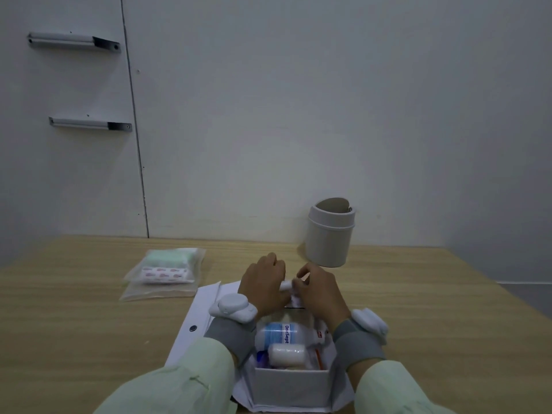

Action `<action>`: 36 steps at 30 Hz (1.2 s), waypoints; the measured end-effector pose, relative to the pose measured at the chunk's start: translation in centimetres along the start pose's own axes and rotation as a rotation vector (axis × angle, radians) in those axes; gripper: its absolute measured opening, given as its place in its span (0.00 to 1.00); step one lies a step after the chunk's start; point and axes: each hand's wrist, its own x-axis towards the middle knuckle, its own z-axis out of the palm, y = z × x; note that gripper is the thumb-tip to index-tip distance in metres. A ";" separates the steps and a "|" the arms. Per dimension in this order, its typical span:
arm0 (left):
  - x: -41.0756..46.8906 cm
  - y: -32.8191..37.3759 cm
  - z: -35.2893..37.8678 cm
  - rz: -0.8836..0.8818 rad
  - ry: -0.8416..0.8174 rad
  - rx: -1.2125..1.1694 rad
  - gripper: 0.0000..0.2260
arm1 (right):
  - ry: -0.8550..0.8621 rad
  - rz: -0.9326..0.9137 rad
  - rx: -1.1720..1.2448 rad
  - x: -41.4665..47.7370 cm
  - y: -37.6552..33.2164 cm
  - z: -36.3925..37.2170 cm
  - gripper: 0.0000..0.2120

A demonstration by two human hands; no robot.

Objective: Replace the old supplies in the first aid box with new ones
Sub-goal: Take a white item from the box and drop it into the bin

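Note:
The white first aid box stands open at the table's near edge, its lid folded out to the left. Inside lie a white bottle with a blue label, a wrapped bandage roll and other small items. My left hand and my right hand meet just above the box's far side. Together they hold a small white roll between their fingertips. A clear bag of new supplies, with green and red-printed packets, lies on the table to the left.
A white cylindrical bin with a swing lid stands behind the box near the wall. A second flat clear bag lies under the supplies bag. The wooden table runs out to the right.

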 end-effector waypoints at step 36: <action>14.8 5.2 2.8 -0.015 0.126 -0.200 0.25 | 0.713 -0.245 0.077 13.2 2.1 -7.2 0.08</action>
